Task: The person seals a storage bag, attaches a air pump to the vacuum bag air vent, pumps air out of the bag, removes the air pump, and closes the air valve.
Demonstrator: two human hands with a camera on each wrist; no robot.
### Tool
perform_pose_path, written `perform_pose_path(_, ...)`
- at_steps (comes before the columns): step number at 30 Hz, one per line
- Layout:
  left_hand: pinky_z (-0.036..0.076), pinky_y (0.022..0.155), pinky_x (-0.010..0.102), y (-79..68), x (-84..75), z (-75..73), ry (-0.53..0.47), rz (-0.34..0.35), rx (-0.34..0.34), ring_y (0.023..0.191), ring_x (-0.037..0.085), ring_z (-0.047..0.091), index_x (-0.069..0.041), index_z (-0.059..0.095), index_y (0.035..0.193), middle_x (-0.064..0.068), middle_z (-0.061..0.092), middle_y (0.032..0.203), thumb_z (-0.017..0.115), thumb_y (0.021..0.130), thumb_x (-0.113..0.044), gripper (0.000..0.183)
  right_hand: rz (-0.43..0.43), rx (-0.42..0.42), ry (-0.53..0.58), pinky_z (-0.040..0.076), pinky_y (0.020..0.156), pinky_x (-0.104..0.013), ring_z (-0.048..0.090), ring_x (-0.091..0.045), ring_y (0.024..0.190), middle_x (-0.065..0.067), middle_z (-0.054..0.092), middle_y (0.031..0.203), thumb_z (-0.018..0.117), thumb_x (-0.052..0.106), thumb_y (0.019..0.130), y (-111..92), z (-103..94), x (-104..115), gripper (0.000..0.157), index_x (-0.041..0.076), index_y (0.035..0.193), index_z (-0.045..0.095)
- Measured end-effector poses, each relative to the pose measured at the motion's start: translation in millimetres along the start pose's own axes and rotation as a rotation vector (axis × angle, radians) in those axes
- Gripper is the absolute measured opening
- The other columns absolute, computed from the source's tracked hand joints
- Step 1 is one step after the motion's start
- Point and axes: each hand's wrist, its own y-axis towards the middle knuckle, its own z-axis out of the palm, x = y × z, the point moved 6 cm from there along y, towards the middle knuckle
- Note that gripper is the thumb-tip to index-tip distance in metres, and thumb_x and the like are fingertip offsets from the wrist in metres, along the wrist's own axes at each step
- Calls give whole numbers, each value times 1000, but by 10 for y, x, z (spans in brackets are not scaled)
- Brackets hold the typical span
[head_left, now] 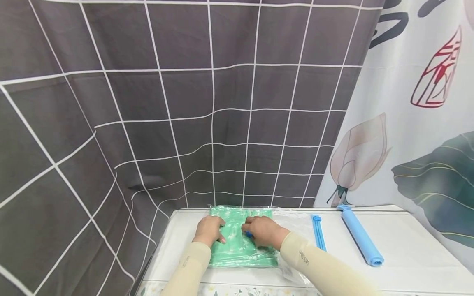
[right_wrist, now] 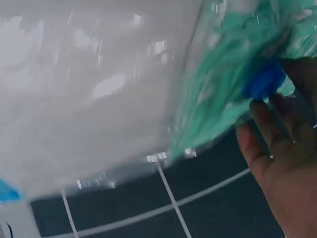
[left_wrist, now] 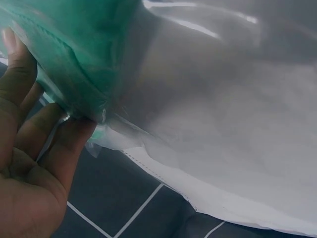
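Folded green fabric (head_left: 231,253) lies inside a clear plastic storage bag (head_left: 296,222) on the white tabletop. The left hand (head_left: 208,229) rests on the left part of the bag; in the left wrist view its fingers (left_wrist: 74,136) touch the plastic near the edge, with the thumb apart from them. The right hand (head_left: 263,231) is over the right part of the green fabric. It holds a round blue cap (right_wrist: 265,82) against the bag, the thumb and fingertips close around it. In the head view only a small part of that cap shows.
Right of the bag's clear end lies a blue strip (head_left: 318,232). Farther right is a light blue hand pump (head_left: 361,234) on the white table (head_left: 411,255). A dark grid-patterned curtain (head_left: 229,131) hangs behind and at the left; a white flower-print one (head_left: 381,172) hangs at the right.
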Motion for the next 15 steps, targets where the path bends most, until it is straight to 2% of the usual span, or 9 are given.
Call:
perform_pose_path(3,57,123,62,-8,5,-15,-1,-1,-2,137,45,73,-10,85,127,14,83,138,100,61,-25,70,-100,3,26,70,96,-34,79,-18,106,3,76,122,98,16,89,-30,-22,-2,42,25,126,80)
perform_pose_path(10,58,122,61,-14,-6,-35,1,6,-3,135,46,73,-9,85,128,15,82,138,101,61,-25,71,-123,-28,56,68,90,-25,76,-15,98,-2,73,114,98,19,91,-56,8,-44,38,19,124,80)
perform_pose_path(13,58,122,61,-22,-14,-44,3,9,-7,135,45,74,-9,85,128,15,82,138,100,62,-24,70,-84,-34,39,67,82,-25,72,-14,89,-4,72,105,92,24,98,-28,43,-52,28,14,120,78)
perform_pose_path(15,57,123,61,-26,-13,-43,5,9,-4,136,45,73,-9,85,128,15,82,139,100,62,-25,70,-73,-72,4,67,76,-30,68,-12,82,-3,70,100,79,37,109,40,243,-127,27,12,118,76)
